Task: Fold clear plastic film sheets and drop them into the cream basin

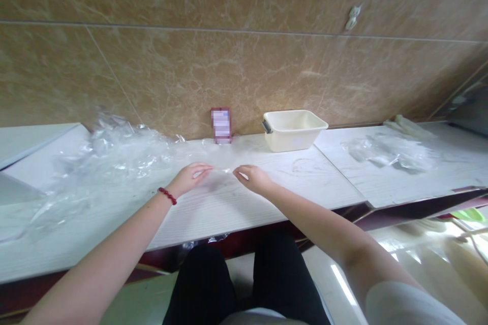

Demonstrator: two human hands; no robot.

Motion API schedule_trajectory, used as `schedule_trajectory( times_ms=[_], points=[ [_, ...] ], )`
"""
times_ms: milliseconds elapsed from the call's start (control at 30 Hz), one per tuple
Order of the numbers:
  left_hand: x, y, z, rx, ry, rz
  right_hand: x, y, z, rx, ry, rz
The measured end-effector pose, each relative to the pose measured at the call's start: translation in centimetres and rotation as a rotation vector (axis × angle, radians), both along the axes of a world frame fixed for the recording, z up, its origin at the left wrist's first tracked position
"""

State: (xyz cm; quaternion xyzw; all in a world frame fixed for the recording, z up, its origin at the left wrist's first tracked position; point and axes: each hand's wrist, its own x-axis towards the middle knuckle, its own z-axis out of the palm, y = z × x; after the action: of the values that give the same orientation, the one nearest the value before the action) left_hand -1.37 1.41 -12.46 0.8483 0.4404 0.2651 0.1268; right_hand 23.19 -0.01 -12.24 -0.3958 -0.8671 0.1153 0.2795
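Over the white wood-grain table (229, 208), my left hand (189, 176) pinches one side of a thin clear plastic bag (224, 169). My right hand (251, 177) pinches the other side, so the film spans the short gap between my fingertips. Its outline is hard to make out against the pale surface. A red bead bracelet (168, 196) circles my left wrist. To the left spreads a loose heap of crumpled clear plastic bags (125, 147), reaching close to my left hand.
A cream plastic basin (295, 134) with a grey handle stands by the wall, behind my right hand. A blurred-out card or phone (221, 125) leans on the brown tiled wall (183, 71). More clear bags (392, 150) lie at the right. A white box (46, 152) sits at the left.
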Motion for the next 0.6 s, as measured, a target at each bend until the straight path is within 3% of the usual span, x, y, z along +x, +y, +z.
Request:
schedule_trajectory(
  times_ms=[133,267,367,467,600],
  points=[
    [-0.7,-1.5,-1.9,-0.040,0.152,-0.081,0.2,-1.7,-1.6,0.006,-0.107,0.035],
    [-1.3,-2.8,-2.6,-0.051,0.261,-0.113,0.3,-3.1,-2.1,-0.010,-0.199,0.050],
    [-1.9,-3.5,-2.6,-0.077,0.329,-0.094,0.4,-4.2,-1.8,-0.028,-0.232,0.002],
    [-2.9,-4.0,-2.2,-0.101,0.374,-0.099,0.9,-4.9,-0.9,-0.042,-0.206,0.055],
    [-3.7,-4.4,-1.4,-0.122,0.357,-0.154,1.1,-3.5,0.1,-0.047,-0.122,0.047]
  ],
)
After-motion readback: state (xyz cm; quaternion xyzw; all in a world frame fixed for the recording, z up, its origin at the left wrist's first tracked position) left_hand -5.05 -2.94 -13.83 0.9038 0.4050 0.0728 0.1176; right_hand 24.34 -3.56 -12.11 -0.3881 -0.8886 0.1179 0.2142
